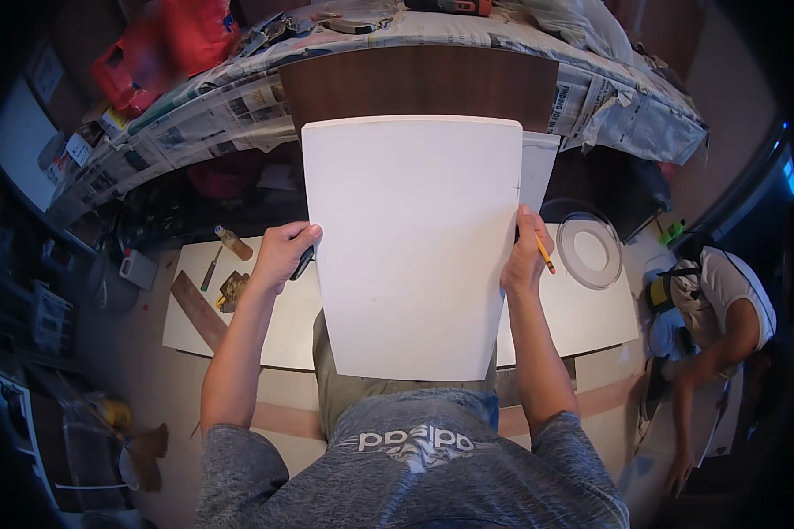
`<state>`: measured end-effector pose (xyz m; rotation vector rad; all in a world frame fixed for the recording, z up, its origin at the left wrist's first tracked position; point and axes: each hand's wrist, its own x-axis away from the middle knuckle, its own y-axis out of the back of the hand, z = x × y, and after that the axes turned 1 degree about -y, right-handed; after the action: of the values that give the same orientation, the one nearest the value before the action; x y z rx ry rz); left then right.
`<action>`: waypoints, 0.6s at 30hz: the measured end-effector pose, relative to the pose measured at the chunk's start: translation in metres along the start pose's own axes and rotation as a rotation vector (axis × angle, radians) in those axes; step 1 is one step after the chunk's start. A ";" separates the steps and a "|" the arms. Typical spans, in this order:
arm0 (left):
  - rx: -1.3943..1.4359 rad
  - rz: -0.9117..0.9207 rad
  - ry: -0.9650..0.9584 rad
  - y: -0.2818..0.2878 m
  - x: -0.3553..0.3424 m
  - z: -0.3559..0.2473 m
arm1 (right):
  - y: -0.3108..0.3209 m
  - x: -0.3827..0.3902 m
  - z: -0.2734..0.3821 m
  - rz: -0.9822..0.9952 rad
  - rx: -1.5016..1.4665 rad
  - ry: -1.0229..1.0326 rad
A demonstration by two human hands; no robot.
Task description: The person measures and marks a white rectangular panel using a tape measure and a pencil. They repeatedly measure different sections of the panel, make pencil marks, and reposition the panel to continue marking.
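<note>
I hold a white board (410, 247) upright in front of me. My left hand (284, 251) is closed on its left edge, with a dark object (305, 261) under the fingers, too hidden to name. My right hand (528, 247) grips the right edge and also holds a yellow pencil (545, 254). A small pencil mark shows on the board's right edge above that hand. Another pale board (538, 159) stands behind it, against a dark wooden panel (415, 84).
A newspaper-covered bench (176, 141) spans the top. A low white worktop (613, 317) bears a bottle (236, 243), a tool (211, 269), a wood strip (198, 309) and a clear ring (591, 278). At right a person (728, 300) bends down. A broom (146, 445) lies lower left.
</note>
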<state>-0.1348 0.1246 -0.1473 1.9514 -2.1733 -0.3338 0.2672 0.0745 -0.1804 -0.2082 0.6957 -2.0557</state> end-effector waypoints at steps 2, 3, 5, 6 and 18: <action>-0.002 0.020 0.031 -0.001 -0.009 0.004 | 0.003 -0.010 -0.013 -0.012 0.041 -0.010; 0.000 0.025 0.032 0.000 -0.020 0.004 | 0.001 -0.022 -0.020 -0.017 0.072 0.006; 0.002 0.034 0.055 0.000 -0.028 0.010 | 0.005 -0.031 -0.031 -0.021 0.119 -0.001; 0.002 0.035 0.066 0.000 -0.033 0.012 | 0.007 -0.034 -0.035 -0.015 0.131 -0.014; 0.027 0.052 0.115 -0.005 -0.060 0.036 | 0.009 -0.051 -0.058 -0.085 0.218 -0.083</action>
<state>-0.1345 0.1851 -0.1835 1.8745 -2.1616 -0.1805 0.2793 0.1356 -0.2274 -0.1996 0.4144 -2.1722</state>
